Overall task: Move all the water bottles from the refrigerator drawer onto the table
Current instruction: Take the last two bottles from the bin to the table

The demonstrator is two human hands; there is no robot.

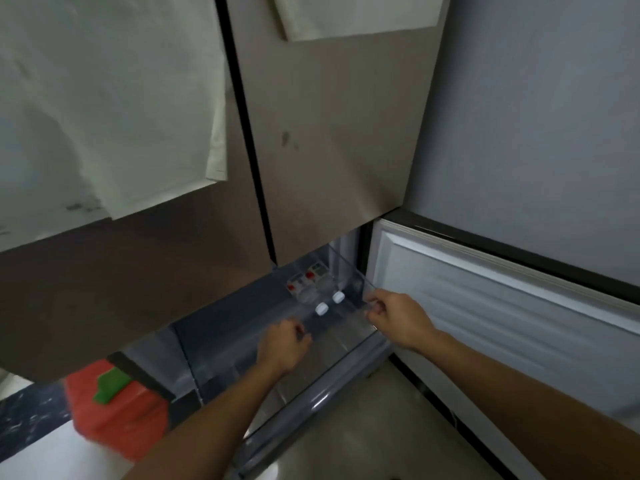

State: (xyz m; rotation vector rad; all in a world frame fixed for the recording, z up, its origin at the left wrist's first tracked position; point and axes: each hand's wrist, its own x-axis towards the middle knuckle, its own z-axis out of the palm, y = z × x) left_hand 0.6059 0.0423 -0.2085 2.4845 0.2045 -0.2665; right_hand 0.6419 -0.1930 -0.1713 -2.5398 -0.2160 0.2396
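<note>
Both hands are on the clear refrigerator drawer (353,271), which is pulled out under the upper doors. Right hand (398,318): fingers curled over the drawer's front rim at its right corner, thumb underneath, pinching the clear plastic. Left hand (285,346): fingers curled around the same front edge further left, gripping it; blur hides the exact finger placement.

Two water bottles lie on their sides inside the drawer, just beyond the hands and between them, with their white caps toward the person. The near bottle (321,309) has its cap just ahead and right of the left hand. The far bottle (338,297) lies beside it, its cap just left of the right hand's fingertips. Both have red labels further back.

The open lower door (502,299) stands right of the right hand. A red box with a green tab (114,400) sits left of the left forearm, low down. Pale cloths (104,98) hang on the upper doors, well above both hands.
</note>
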